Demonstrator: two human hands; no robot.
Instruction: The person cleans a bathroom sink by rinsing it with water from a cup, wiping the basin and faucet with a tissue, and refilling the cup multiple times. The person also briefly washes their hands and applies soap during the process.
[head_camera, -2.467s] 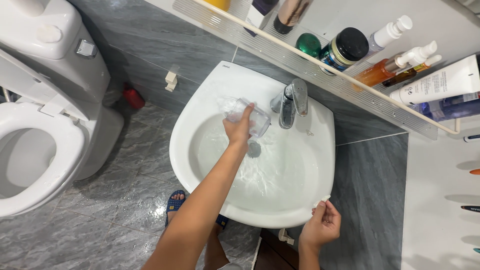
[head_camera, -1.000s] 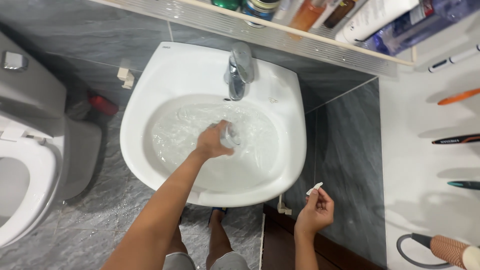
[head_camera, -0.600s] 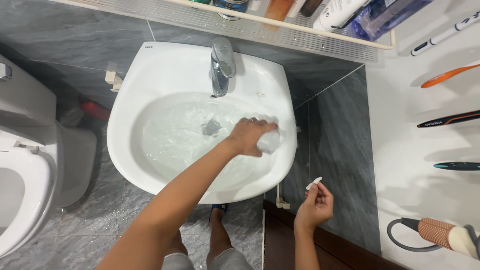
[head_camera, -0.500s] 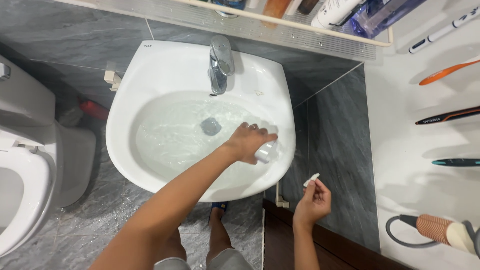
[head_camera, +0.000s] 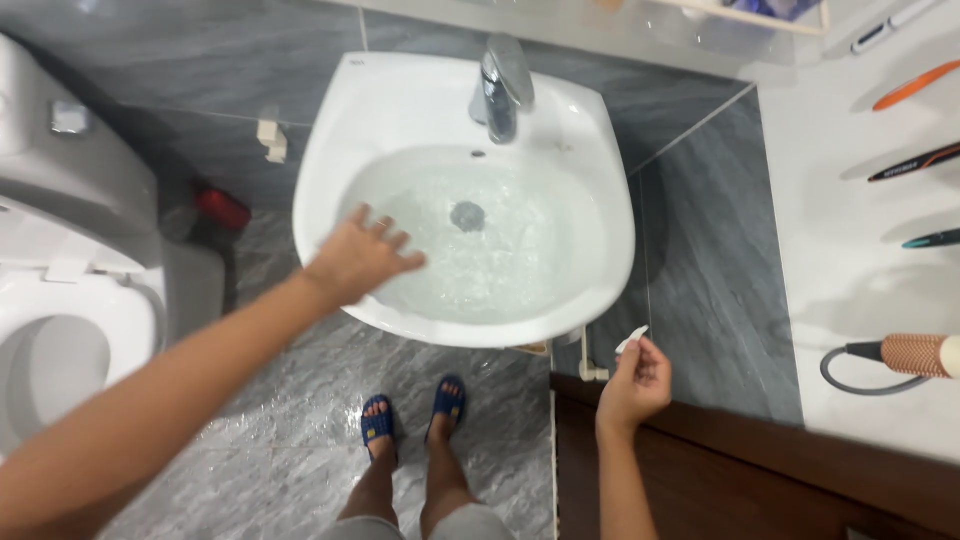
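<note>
Gripping nothing, the left hand (head_camera: 358, 262) is hovering with fingers spread wide over the near-left rim of the white basin (head_camera: 330, 150), palm down, the forearm running back toward 7 o'clock. Its grip is open and empty. The right hand (head_camera: 637, 380) is staying low at the basin's 5 o'clock, outside the bowl, its grip pinching a small white scrap (head_camera: 631, 339) between thumb and fingertips, the scrap pointing up toward 1 o'clock.

Water is standing and rippling in the bowl, with the drain plug (head_camera: 467, 215) lying at about 2 o'clock from the left hand and the chrome tap (head_camera: 503, 85) farther along roughly the same line, its spout running straight toward the drain. The left hand is clearly the nearer one to both; nothing is lying between it and the water.

A toilet (head_camera: 60, 290) is sitting at 9 o'clock, a red object (head_camera: 222, 208) is resting on the floor between it and the basin, and blue sandals (head_camera: 412, 415) are showing below. Toothbrushes (head_camera: 915, 85) and a round hairbrush (head_camera: 915, 355) are hanging on the white wall at 3 o'clock, well apart from either hand.
</note>
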